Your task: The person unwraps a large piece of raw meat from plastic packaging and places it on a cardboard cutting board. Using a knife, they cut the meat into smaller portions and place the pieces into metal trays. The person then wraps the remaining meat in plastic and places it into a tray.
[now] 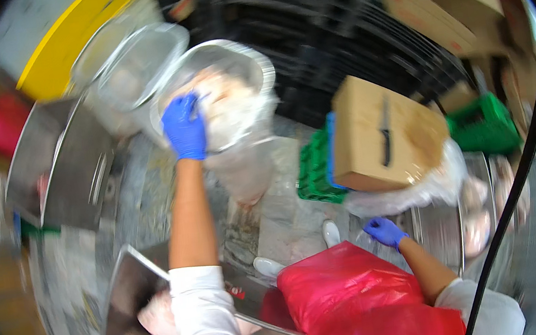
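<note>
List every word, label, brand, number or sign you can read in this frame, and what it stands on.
None can be read.
Leaning cardboard at upper right: faint reddish marks, too blurred to read.
Small red patch beside the left sleeve: too blurred to tell whether it is print.

the floor (pixel 284 216) is grey, streaked and blurred, paler near the middle. two white shoes (pixel 331 233) stand on it, and a green crate (pixel 312 170) seems to. above the crate, a brown-stained cardboard box (pixel 361 132) carries a black-handled knife (pixel 386 146). whatever bears the plastic tub (pixel 266 67) is hidden.
</note>
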Motion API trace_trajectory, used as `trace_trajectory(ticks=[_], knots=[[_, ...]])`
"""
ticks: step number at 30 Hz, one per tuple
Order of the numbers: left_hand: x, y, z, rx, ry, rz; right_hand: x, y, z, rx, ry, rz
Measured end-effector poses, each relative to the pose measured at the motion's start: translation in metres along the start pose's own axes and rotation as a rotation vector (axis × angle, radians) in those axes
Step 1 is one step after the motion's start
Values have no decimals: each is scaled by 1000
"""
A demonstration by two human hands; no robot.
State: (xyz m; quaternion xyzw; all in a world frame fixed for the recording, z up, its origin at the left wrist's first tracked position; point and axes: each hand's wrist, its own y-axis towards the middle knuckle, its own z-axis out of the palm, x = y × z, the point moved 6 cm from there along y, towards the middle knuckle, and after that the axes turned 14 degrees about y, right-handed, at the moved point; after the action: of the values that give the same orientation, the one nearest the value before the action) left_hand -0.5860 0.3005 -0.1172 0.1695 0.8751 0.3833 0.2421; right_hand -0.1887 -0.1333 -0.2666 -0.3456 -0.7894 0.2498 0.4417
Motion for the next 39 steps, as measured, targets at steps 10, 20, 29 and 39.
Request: trace_trajectory(ticks=[10,20,29,39], knots=[[-348,-53,33,564,-508,-185,-44,-104,-235,-893,237,-485],[-561,-140,120,621,22,33,-97,-69,-340,-290,-434,-551],[-467,-168,179,744,123,-87,-89,-3,-376,-524,-59,-822],[-542,-134,140,1069,-902,-760,191,117,-371,-248,-468,-947]])
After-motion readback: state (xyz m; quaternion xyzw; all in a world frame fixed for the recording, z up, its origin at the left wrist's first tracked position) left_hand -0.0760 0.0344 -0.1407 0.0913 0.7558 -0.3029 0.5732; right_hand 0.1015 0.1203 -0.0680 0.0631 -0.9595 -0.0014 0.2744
